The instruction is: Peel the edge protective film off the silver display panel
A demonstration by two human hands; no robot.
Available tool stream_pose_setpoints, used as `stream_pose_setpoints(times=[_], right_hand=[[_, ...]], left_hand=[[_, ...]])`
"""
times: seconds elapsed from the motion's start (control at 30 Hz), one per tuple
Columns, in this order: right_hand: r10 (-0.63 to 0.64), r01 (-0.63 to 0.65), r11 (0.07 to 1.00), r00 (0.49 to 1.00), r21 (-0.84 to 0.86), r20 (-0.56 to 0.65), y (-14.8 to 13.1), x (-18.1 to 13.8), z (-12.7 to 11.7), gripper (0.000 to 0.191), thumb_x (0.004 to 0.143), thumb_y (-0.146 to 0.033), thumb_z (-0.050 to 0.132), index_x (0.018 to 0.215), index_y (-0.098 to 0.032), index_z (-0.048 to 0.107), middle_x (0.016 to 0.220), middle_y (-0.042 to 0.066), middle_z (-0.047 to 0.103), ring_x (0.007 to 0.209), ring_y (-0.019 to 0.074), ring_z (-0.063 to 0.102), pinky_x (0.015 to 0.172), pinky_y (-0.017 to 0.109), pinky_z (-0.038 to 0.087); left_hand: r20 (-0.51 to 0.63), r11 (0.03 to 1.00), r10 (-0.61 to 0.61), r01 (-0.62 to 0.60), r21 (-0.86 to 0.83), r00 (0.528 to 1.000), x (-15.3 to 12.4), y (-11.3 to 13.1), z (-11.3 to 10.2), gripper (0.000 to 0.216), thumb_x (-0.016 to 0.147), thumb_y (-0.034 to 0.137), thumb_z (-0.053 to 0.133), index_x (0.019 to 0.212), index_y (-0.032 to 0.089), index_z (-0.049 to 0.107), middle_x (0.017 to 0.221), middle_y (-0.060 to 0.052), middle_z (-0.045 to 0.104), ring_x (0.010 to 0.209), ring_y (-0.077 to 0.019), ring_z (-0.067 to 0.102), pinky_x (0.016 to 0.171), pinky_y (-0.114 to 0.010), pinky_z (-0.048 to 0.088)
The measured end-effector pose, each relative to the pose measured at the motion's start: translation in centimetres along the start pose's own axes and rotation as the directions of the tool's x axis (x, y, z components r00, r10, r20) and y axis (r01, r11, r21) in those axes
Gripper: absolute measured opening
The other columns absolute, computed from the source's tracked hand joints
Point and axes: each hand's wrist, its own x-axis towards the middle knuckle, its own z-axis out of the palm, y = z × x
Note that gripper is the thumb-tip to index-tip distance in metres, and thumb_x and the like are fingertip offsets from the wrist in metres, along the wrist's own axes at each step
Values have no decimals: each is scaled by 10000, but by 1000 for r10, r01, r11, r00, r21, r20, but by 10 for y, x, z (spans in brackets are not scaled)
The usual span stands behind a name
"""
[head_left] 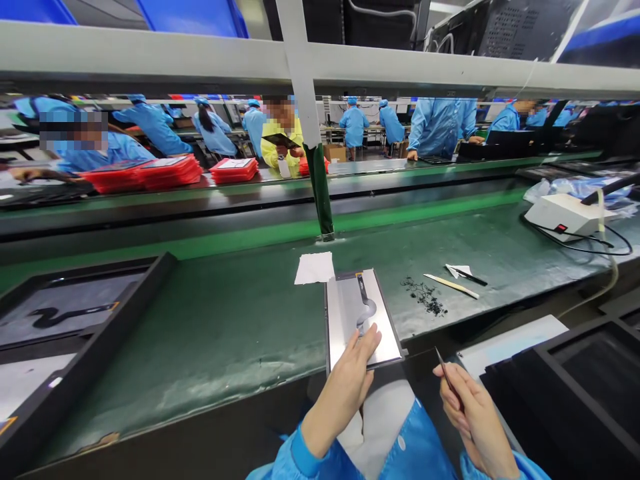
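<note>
Along a green-covered bench in a busy workshop, with people in blue coats beyond, we see a flat panel at the near edge, just below a white paper. We find the pale marking on its ribbon cable too small to read. The panel is rectangular, silvery and dark-edged; the cable, black and curved. We note the left hand resting on it, fingers extended, and the right hand gripping a slim, pointed tool. Black crumbs lie beside a pale stick.
</note>
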Motion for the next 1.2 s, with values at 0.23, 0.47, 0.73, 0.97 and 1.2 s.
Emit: stream_pose_setpoints(times=[0.23,0.47,0.73,0.97,1.2], right_hand=[[-19,20,1000,1000,19,-19,-1,1,-1,530,664,-642,821,781,-167,617,509,-102,378,371,3,188,351,158,115],[-23,25,999,998,28,-62,1,3,-5,539,667,-656,811,796,-172,613,509,-105,374,373,4,166,346,162,100],[12,-9,999,996,33,-83,-6,2,-7,562,615,-658,843,768,-171,608,503,-104,386,372,-5,183,346,152,115],[0,6,999,993,44,-116,-9,2,-8,577,580,-659,862,733,-163,612,493,-99,394,369,-11,207,349,145,124],[-9,16,999,990,48,-140,-12,0,-11,560,598,-652,858,777,-160,660,496,-100,385,365,-13,209,339,140,133]], left_hand=[[-8,1000,-2,1,-12,1000,-1,-2,3,1006,799,-109,457,1587,289,-25,1564,-93,419,1482,-275,252,1163,-503,387],[10,1000,-23,23,-18,1000,-1,1,-1,999,824,-99,473,1586,297,-37,1582,-95,387,1481,-290,251,1154,-501,401],[5,1000,-15,15,-12,1000,0,4,-2,1051,804,-119,459,1577,299,-118,1570,-93,406,1483,-277,244,1175,-504,369],[-24,1000,4,-5,-16,1000,1,5,-3,1052,791,-126,451,1579,295,-103,1567,-87,414,1481,-255,273,1177,-492,368],[-15,1000,3,-3,-1,1000,0,5,-5,989,807,-110,438,1590,293,-11,1592,-77,368,1482,-250,277,1181,-482,368]])
